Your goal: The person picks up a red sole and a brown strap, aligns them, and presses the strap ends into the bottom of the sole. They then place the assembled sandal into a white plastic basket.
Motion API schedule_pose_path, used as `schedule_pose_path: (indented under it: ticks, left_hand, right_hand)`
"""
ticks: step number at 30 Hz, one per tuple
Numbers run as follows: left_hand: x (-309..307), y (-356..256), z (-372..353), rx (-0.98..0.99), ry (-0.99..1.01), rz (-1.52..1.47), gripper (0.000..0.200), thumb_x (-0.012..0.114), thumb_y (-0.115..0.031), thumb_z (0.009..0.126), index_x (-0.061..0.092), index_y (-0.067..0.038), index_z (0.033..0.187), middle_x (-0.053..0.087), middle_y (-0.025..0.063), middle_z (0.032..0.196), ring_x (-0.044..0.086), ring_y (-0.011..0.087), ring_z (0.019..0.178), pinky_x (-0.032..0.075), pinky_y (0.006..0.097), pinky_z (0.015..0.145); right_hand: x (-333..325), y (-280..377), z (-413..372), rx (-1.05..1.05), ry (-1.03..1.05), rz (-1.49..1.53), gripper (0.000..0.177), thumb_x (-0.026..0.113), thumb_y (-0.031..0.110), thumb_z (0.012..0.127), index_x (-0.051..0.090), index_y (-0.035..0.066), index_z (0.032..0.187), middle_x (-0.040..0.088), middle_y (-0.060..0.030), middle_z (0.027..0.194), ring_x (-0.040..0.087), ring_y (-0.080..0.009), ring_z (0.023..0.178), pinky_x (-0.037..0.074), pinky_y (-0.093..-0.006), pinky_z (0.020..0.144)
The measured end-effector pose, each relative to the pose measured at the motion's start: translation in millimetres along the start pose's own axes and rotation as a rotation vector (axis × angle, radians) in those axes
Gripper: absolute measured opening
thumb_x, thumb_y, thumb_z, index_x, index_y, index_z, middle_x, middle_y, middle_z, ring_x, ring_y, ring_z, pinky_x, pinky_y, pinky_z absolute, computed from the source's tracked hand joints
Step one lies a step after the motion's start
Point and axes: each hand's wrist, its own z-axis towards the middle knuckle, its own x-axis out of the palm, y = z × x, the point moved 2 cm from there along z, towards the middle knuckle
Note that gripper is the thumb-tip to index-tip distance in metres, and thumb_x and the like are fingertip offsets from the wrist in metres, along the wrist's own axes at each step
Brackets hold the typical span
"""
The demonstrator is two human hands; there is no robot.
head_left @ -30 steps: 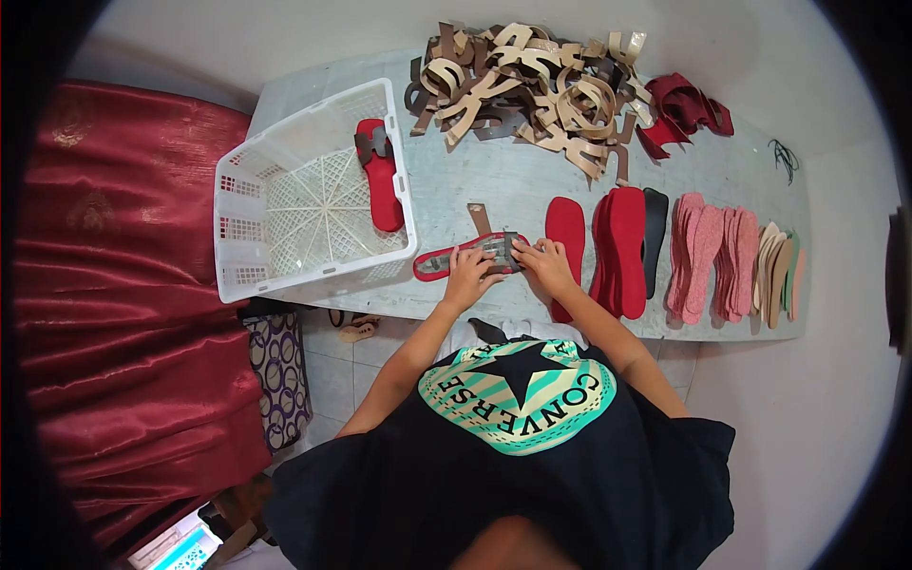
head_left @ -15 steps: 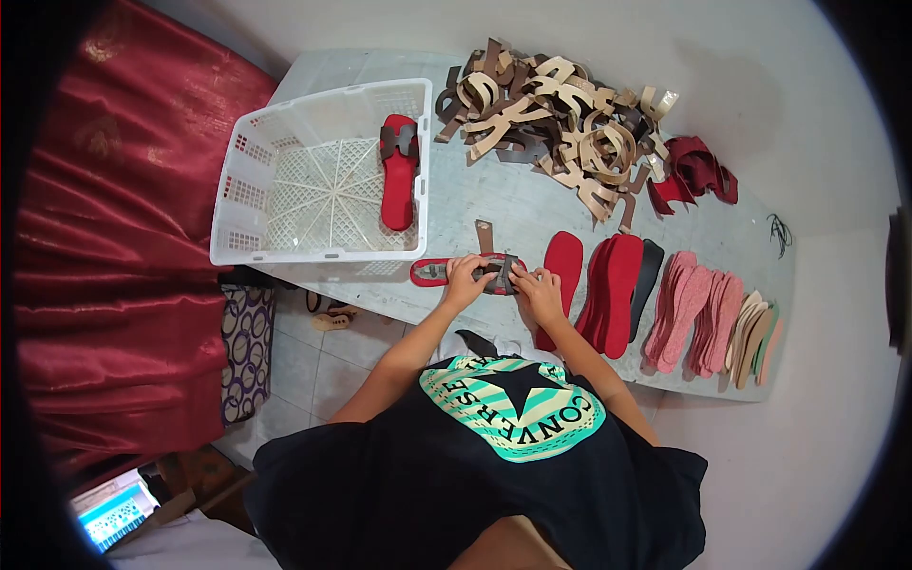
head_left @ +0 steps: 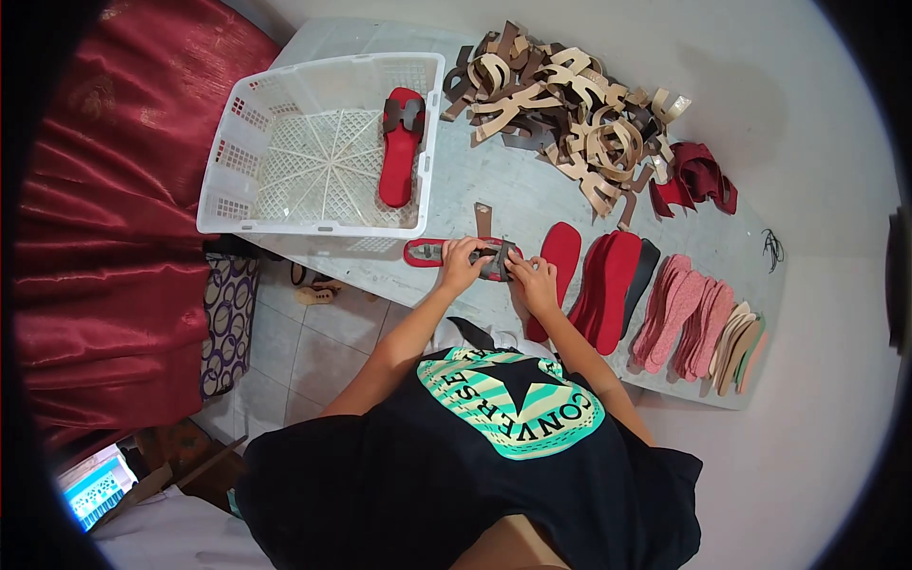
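A red-edged sandal sole (head_left: 425,253) lies flat on the table in front of me, its grey face upward. A dark brown strap (head_left: 505,261) crosses its right-hand part. My left hand (head_left: 463,263) pinches at the middle of the sole by the strap, fingers bent. My right hand (head_left: 534,283) grips the strap at the right end of the sole; its fingertips partly cover it. Just behind my left hand a brown strap end (head_left: 484,219) lies on the table. A single red sole (head_left: 559,258) rests right of my right hand.
A white plastic basket (head_left: 313,228) holds one red sandal (head_left: 399,166) with a dark strap. Behind are piled beige and brown straps (head_left: 570,114) and dark red straps (head_left: 701,176). Stacked red soles (head_left: 606,290), pink soles (head_left: 670,313) and thin insoles (head_left: 739,347) stand at right.
The view has shifted slightly, so the table's contents sit a little higher and further left. Both hands stay on the sole and strap, with only small finger movement.
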Motion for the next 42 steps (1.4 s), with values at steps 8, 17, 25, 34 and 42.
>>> schedule_pose_path:
  ticks: [8, 17, 25, 34, 42]
  left_hand:
    - [-5, -6, 4, -0.074, 0.013, -0.058, 0.040, 0.072, -0.015, 0.059, 0.053, -0.012, 0.094, 0.053, 0.0008, 0.093, 0.051, 0.0175, 0.083, 0.030, 0.0338, 0.081]
    - [-7, -10, 9, -0.160, 0.047, 0.013, 0.052, 0.075, -0.013, 0.055, 0.049, -0.014, 0.100, 0.049, 0.0005, 0.098, 0.053, 0.0150, 0.080, 0.030, 0.0344, 0.081]
    - [-6, -9, 14, -0.238, 0.097, 0.053, 0.053, 0.077, -0.014, 0.053, 0.049, -0.015, 0.099, 0.049, -0.0002, 0.096, 0.054, 0.0142, 0.080, 0.031, 0.0350, 0.082]
    - [1, 4, 20, -0.355, 0.139, 0.032, 0.057, 0.078, -0.015, 0.050, 0.049, -0.017, 0.098, 0.050, -0.0017, 0.095, 0.053, 0.0122, 0.078, 0.030, 0.0366, 0.083]
    - [1, 5, 22, -0.423, 0.173, 0.036, 0.059, 0.080, -0.017, 0.048, 0.049, -0.017, 0.098, 0.050, -0.0034, 0.097, 0.052, 0.0119, 0.077, 0.030, 0.0364, 0.083]
  right_hand:
    - [-1, 2, 2, -0.007, 0.007, -0.013, 0.032, 0.060, 0.015, 0.071, 0.059, 0.017, 0.103, 0.053, 0.0075, 0.117, 0.046, -0.0185, 0.087, 0.032, -0.0325, 0.074]
    - [4, 5, 0, -0.084, 0.018, -0.020, 0.031, 0.051, 0.013, 0.075, 0.055, 0.009, 0.106, 0.051, -0.0024, 0.117, 0.047, -0.0230, 0.099, 0.036, -0.0355, 0.083]
    - [4, 10, 3, -0.085, 0.068, 0.088, 0.038, 0.047, 0.010, 0.075, 0.048, 0.002, 0.112, 0.050, -0.0122, 0.115, 0.050, -0.0260, 0.100, 0.040, -0.0353, 0.085]
    - [9, 18, -1, -0.136, 0.053, -0.099, 0.044, 0.051, 0.015, 0.075, 0.048, 0.024, 0.118, 0.049, -0.0178, 0.116, 0.054, -0.0240, 0.094, 0.042, -0.0346, 0.076]
    - [8, 17, -3, -0.191, 0.004, -0.133, 0.039, 0.053, 0.019, 0.076, 0.052, 0.027, 0.114, 0.048, -0.0181, 0.116, 0.054, -0.0231, 0.092, 0.043, -0.0339, 0.073]
